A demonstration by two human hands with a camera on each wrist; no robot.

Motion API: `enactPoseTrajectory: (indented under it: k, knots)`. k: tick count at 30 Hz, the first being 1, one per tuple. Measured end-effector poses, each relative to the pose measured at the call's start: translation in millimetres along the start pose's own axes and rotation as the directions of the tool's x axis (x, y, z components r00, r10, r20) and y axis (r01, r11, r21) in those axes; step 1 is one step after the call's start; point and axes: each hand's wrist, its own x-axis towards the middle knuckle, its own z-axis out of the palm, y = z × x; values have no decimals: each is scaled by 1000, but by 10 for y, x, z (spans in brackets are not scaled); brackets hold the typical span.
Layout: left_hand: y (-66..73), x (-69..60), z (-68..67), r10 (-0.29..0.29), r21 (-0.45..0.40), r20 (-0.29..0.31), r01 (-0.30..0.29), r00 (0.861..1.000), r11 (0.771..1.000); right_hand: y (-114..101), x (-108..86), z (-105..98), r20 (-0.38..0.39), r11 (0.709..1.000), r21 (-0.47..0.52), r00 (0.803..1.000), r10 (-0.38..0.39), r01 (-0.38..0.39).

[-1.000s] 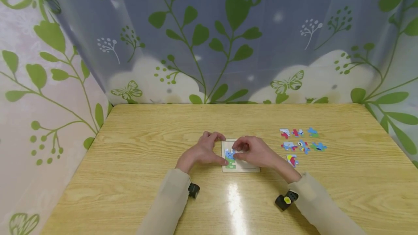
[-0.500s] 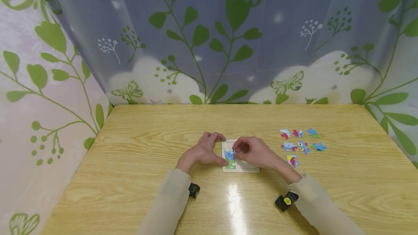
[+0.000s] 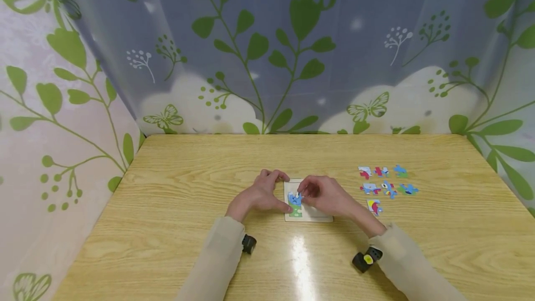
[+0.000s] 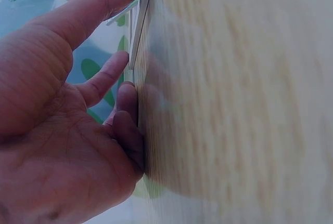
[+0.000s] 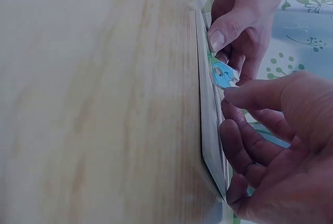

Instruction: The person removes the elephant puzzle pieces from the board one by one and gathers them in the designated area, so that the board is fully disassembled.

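Observation:
A small pale puzzle tray (image 3: 319,218) lies on the table between the hands. A green puzzle piece (image 3: 296,213) sits in its lower left corner. Above that is a blue puzzle piece (image 3: 294,199), tilted up from the tray in the right wrist view. My right hand (image 3: 325,195) pinches the blue piece (image 5: 222,75) between thumb and fingertips, its other fingers curled over the tray. My left hand (image 3: 262,193) is spread along the tray's left side, thumb resting by the green piece and forefinger touching the top left corner. Part of the tray is hidden under the right hand.
Several loose puzzle pieces (image 3: 388,188) lie in rows on the wooden table (image 3: 200,161), right of the tray. Dark wrist cameras (image 3: 362,262) are strapped at both cuffs. A leaf-patterned curtain (image 3: 267,50) stands behind the table.
The blue piece has shifted very slightly under my right fingertips. My left hand has stayed in place on the tray.

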Motion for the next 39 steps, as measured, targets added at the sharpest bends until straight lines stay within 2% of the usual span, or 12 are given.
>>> enactPoseTrajectory:
  k: [13,18,25,39]
  knots:
    - [8,-2,-4,-12,-7,1,12,1000,1000,-39,1,16,-21,999,-15,999,44,-44]
    - [13,-8,-7,-17,-7,2,17,1000,1000,-52,11,19,-22,999,1,999,41,-41]
    - [7,-7,-3,-15,-11,2,15,1000,1000,-66,16,17,-19,996,29,997,80,-80]
    - [24,-20,-8,-21,-24,9,22,1000,999,-39,-21,-23,5,996,78,999,36,-36]
